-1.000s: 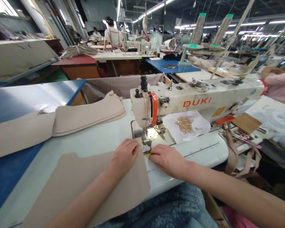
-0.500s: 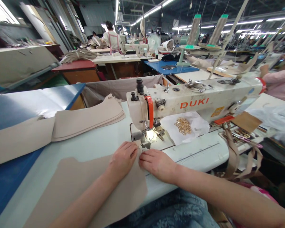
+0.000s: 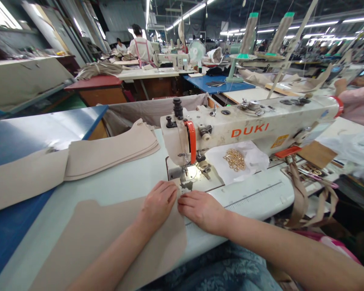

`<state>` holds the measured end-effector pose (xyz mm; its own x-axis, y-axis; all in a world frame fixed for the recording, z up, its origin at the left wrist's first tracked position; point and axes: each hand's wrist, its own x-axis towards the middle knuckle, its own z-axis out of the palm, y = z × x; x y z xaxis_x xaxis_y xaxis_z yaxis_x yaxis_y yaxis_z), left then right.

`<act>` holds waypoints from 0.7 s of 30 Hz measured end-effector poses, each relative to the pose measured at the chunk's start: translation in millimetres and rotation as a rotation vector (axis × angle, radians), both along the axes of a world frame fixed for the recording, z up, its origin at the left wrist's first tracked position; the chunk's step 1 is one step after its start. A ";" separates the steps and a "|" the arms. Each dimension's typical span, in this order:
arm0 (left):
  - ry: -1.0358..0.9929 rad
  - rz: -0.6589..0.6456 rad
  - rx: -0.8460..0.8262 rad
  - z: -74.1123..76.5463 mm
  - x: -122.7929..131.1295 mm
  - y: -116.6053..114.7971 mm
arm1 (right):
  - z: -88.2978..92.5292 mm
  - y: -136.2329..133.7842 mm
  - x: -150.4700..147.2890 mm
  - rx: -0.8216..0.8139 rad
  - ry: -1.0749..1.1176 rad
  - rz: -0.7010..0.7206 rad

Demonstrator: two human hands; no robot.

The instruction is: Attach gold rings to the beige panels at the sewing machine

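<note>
A beige fabric panel (image 3: 109, 226) lies flat on the sewing table in front of the sewing machine (image 3: 245, 125). My left hand (image 3: 159, 204) presses on its upper corner, fingers curled together and closed on the cloth. Close beside it, my right hand (image 3: 200, 210) pinches the panel's right edge with its fingertips; the exact grip is hidden under the fingers. The panel's corner reaches toward the metal needle plate (image 3: 190, 173), just beyond both hands. Gold-coloured metal rings (image 3: 235, 159) lie heaped on a white sheet (image 3: 218, 161) right of the needle.
Stacked beige panels (image 3: 109, 153) lie at the left, beside a blue table (image 3: 42, 125). Beige straps (image 3: 297, 194) hang at the right near scissors (image 3: 318, 176) and a brown card (image 3: 318, 153). A co-worker's pink sleeve (image 3: 358, 101) shows far right; another person (image 3: 141, 48) sits farther back.
Both hands stay on the panel's corner with almost no movement. The view has shifted slightly, and the person at the back has shifted a little to the left.
</note>
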<state>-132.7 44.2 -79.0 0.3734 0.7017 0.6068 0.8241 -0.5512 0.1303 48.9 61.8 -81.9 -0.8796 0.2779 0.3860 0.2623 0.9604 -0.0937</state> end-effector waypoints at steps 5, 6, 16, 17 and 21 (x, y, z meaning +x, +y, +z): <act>-0.004 -0.002 -0.043 0.2 0.3 -0.3 | -1.1 -0.4 0.0 -0.013 0.016 0.000; -0.003 -0.004 -0.046 0.1 0.2 -0.3 | -1.0 -0.5 0.1 -0.013 0.019 0.000; 0.030 -0.007 -0.044 -1.6 -0.5 0.0 | -0.1 -0.7 0.0 -0.012 0.018 -0.014; 0.026 -0.006 -0.041 -1.4 -0.1 0.0 | 0.0 -0.7 -0.1 -0.009 0.021 -0.014; -0.009 0.001 -0.027 -0.3 1.0 -0.1 | 1.2 -1.0 -0.3 -0.004 0.026 -0.009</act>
<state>-131.7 44.2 -79.3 0.3671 0.7186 0.5906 0.8237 -0.5462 0.1526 48.6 60.9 -80.7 -0.8668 0.2877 0.4073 0.2688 0.9575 -0.1043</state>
